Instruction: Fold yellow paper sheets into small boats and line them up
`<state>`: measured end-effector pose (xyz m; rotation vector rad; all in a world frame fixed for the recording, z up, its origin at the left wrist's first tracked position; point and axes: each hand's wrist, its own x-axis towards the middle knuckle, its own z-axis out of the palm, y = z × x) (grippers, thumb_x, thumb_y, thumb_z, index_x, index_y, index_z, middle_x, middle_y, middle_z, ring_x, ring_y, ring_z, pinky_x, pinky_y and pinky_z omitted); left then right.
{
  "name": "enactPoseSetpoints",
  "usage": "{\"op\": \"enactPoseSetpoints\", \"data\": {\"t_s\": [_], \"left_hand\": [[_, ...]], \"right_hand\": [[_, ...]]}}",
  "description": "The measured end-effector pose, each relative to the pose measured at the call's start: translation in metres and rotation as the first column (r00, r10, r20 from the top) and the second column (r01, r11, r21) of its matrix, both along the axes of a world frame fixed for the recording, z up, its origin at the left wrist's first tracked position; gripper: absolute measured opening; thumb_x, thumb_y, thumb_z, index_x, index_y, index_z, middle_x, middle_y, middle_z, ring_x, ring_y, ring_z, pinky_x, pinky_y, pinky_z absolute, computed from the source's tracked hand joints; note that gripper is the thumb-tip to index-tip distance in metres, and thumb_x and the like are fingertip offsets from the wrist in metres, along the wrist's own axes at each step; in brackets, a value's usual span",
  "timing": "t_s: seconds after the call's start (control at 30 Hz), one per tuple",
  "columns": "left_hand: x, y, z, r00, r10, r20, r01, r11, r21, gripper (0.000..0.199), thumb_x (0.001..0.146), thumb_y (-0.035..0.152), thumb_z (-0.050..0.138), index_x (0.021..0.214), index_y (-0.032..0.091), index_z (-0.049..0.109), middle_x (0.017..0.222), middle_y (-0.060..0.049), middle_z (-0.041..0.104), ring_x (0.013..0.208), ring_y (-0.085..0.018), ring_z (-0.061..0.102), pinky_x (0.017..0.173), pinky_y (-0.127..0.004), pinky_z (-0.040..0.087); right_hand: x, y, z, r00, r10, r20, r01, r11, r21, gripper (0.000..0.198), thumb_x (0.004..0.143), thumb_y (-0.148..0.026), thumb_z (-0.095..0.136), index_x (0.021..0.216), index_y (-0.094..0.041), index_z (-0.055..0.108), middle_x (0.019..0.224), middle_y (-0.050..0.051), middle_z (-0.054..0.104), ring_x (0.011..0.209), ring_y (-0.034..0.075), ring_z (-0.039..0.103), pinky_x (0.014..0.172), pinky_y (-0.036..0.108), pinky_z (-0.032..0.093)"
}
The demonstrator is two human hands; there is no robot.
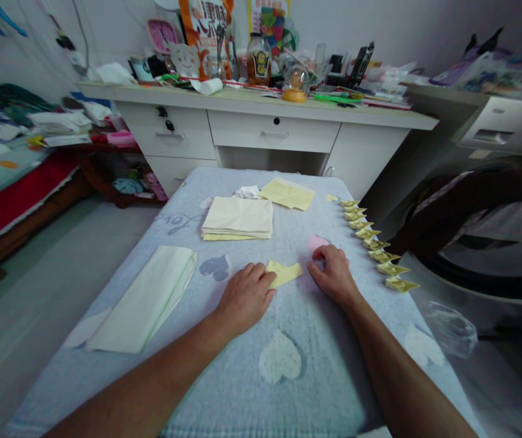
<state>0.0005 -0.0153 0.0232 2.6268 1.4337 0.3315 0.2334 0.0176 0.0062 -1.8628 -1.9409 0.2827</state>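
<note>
My left hand [248, 299] lies on the cloth, its fingers closed over the left end of a small folded piece of yellow paper [287, 274]. The paper's right part shows, with a notch in its upper edge. A short way off the paper's right end, my right hand [333, 272] rests with loosely curled fingers, thumb and forefinger apart and nothing visible between them. Just beyond that hand is a pink patch [316, 243]. Along the table's right side runs a row of several small folded yellow paper boats [376, 245].
The table [283, 401] has a blue heart-patterned cloth. On it lie a stack of creased cream paper [238, 216], yellow sheets [288, 193] and a long folded pale stack [146, 301]. Behind stands a cluttered white desk [274, 131]; a washing machine [493, 131] is at right, a bed [14, 182] at left.
</note>
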Motion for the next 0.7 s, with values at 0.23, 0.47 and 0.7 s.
{"op": "enactPoseSetpoints", "data": {"t_s": [0.23,0.47,0.7], "left_hand": [[-0.001,0.003,-0.011,0.987,-0.002,0.159,-0.005,0.999,0.043,0.029,0.084,0.023,0.06,0.113,0.019,0.059,0.123,-0.009,0.053,0.115,-0.025,0.048,0.1,-0.041,0.042],[-0.005,0.008,-0.01,0.982,-0.06,0.18,0.051,0.997,0.051,0.018,0.088,0.02,0.054,0.104,0.019,0.061,0.114,-0.007,0.062,0.109,-0.022,0.054,0.097,-0.038,0.045],[-0.01,0.012,-0.015,0.967,-0.083,0.241,0.077,0.996,0.037,0.02,0.092,0.018,0.048,0.107,0.02,0.061,0.109,-0.005,0.064,0.102,-0.019,0.06,0.093,-0.035,0.049]], "right_hand": [[-0.013,-0.007,0.004,0.986,0.167,-0.003,-0.167,0.985,-0.039,0.018,0.082,-0.035,0.057,0.088,-0.02,0.065,0.095,0.006,0.057,0.094,0.024,0.047,0.083,0.036,0.032],[-0.022,-0.015,0.008,0.981,0.193,0.009,-0.194,0.979,0.059,0.038,0.079,-0.034,0.064,0.113,-0.02,0.059,0.113,0.009,0.055,0.104,0.026,0.045,0.088,0.038,0.033],[-0.043,-0.02,0.007,0.897,0.434,0.077,-0.441,0.89,0.113,0.024,0.087,-0.035,0.062,0.107,-0.024,0.066,0.11,0.007,0.062,0.105,0.023,0.046,0.092,0.038,0.031]]}}
